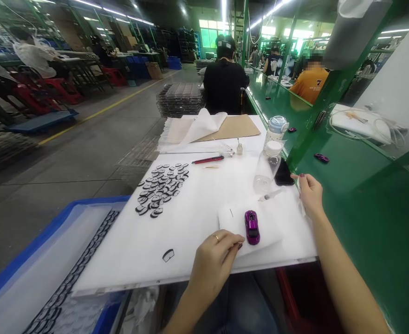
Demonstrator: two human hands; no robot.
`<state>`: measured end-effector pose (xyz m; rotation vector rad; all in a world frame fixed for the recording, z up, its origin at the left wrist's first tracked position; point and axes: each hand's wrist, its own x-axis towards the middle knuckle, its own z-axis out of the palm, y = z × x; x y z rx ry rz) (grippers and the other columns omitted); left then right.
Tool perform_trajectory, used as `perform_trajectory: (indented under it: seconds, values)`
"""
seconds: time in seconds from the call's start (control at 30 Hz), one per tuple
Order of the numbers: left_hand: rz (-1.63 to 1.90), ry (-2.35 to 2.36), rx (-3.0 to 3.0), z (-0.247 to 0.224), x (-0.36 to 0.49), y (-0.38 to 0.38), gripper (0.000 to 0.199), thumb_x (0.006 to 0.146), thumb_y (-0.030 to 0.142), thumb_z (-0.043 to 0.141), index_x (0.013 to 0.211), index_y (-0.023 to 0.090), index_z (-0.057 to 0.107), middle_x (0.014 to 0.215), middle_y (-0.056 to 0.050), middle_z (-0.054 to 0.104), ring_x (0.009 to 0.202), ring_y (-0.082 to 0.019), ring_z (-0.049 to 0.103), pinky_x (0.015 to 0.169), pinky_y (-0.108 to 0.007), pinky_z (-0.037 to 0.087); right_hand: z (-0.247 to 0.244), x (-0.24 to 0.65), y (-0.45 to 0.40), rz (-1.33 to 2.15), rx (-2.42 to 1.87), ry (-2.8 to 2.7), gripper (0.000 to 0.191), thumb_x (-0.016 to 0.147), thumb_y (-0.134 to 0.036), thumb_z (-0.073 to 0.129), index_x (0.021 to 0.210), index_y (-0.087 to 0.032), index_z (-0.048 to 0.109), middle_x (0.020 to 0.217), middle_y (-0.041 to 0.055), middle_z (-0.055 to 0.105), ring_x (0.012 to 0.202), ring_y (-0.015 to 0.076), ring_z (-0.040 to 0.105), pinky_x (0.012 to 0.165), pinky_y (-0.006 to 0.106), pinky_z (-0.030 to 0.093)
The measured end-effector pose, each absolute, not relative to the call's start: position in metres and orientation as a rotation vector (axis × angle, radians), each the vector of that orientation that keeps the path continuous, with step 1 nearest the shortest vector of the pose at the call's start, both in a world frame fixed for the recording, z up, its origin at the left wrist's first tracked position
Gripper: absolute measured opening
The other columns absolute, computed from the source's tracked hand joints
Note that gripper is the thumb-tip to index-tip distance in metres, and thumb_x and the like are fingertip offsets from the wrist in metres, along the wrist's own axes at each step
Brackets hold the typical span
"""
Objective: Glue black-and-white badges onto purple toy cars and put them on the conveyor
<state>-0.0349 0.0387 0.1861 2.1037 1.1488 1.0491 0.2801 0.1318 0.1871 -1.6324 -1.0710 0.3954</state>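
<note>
Head view: the purple car (252,227) lies on a white pad (271,230) on the counter (193,250), its long axis running near to far. The left hand (211,260) is the nearer one, its fingers (239,239) just left of the car's near end, pinched narrow; whether they grip anything small, I cannot tell. Beyond the car and to its right, the right hand (311,194) pinches a white cloth (301,202).
</note>
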Motion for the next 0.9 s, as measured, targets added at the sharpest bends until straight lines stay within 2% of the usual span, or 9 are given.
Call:
perform_trajectory:
  seconds: [0.07, 0.13, 0.27, 0.4, 0.5, 0.57, 0.7, 0.9]
  values:
    - [1.041, 1.195, 2.164, 0.185, -0.034, 0.041, 0.022, 0.092, 0.01, 0.055, 0.097, 0.023, 0.072, 0.086, -0.003, 0.068, 0.075, -0.016, 0.066, 0.064, -0.026, 0.055, 0.186, 0.282, 0.13, 0.446, -1.599, -0.978, 0.046, 0.085, -0.063, 0.047, 0.065, -0.022, 0.05, 0.055, -0.0006, 0.053, 0.042, 0.0103, 0.031, 0.041, 0.025, 0.027]
    - [1.046, 1.235, 2.234, 0.185, -0.034, 0.043, 0.02, 0.091, 0.012, 0.057, 0.1, 0.022, 0.072, 0.089, -0.004, 0.067, 0.073, -0.017, 0.065, 0.064, -0.028, 0.056, 0.188, 0.285, 0.128, 0.481, -1.553, -0.906, 0.044, 0.082, -0.063, 0.048, 0.064, -0.023, 0.047, 0.051, -0.0023, 0.047, 0.04, 0.0098, 0.029, 0.038, 0.026, 0.026]
    - [0.991, 1.258, 2.377, 0.189, -0.037, 0.045, 0.02, 0.09, 0.013, 0.059, 0.104, 0.021, 0.072, 0.093, -0.005, 0.069, 0.079, -0.02, 0.068, 0.067, -0.031, 0.058, 0.212, 0.287, 0.127, 0.479, -1.451, -0.851, 0.036, 0.067, -0.053, 0.065, 0.067, -0.023, 0.046, 0.063, 0.0, 0.056, 0.043, 0.0087, 0.034, 0.041, 0.026, 0.029]
    - [0.929, 1.251, 2.416, 0.194, -0.038, 0.045, 0.021, 0.089, 0.013, 0.061, 0.105, 0.021, 0.071, 0.094, -0.004, 0.071, 0.081, -0.02, 0.069, 0.068, -0.032, 0.059, 0.258, 0.269, 0.144, 0.251, -1.36, -1.057, 0.027, 0.074, -0.047, 0.067, 0.074, -0.022, 0.057, 0.062, -0.0008, 0.054, 0.053, 0.0127, 0.045, 0.051, 0.028, 0.037]
    - [0.909, 1.276, 2.421, 0.195, -0.038, 0.044, 0.02, 0.09, 0.014, 0.059, 0.103, 0.022, 0.071, 0.094, -0.004, 0.071, 0.082, -0.02, 0.069, 0.068, -0.032, 0.059, 0.286, 0.25, 0.168, -0.014, -1.272, -1.478, 0.028, 0.087, -0.048, 0.056, 0.082, -0.022, 0.063, 0.074, 0.0037, 0.061, 0.07, 0.0183, 0.057, 0.066, 0.032, 0.046]
    - [0.915, 1.29, 2.417, 0.194, -0.038, 0.043, 0.019, 0.09, 0.015, 0.058, 0.102, 0.022, 0.071, 0.094, -0.004, 0.07, 0.081, -0.02, 0.069, 0.068, -0.031, 0.059, 0.293, 0.242, 0.183, -0.125, -1.194, -1.74, 0.03, 0.092, -0.048, 0.049, 0.089, -0.022, 0.064, 0.085, 0.0061, 0.063, 0.081, 0.0211, 0.06, 0.075, 0.035, 0.048]
    - [0.943, 1.296, 2.38, 0.192, -0.038, 0.041, 0.019, 0.091, 0.017, 0.057, 0.102, 0.023, 0.07, 0.093, -0.004, 0.07, 0.081, -0.02, 0.068, 0.068, -0.031, 0.06, 0.281, 0.24, 0.198, -0.265, -1.184, -1.984, 0.026, 0.089, -0.043, 0.054, 0.107, -0.024, 0.058, 0.103, 0.0087, 0.056, 0.095, 0.025, 0.057, 0.082, 0.039, 0.049]
    - [0.956, 1.254, 2.358, 0.19, -0.038, 0.042, 0.019, 0.092, 0.017, 0.056, 0.103, 0.023, 0.07, 0.094, -0.005, 0.068, 0.083, -0.019, 0.067, 0.069, -0.03, 0.06, 0.265, 0.242, 0.199, -0.265, -1.26, -1.966, 0.037, 0.089, -0.043, 0.055, 0.119, -0.023, 0.045, 0.117, 0.0134, 0.05, 0.106, 0.029, 0.053, 0.085, 0.042, 0.049]
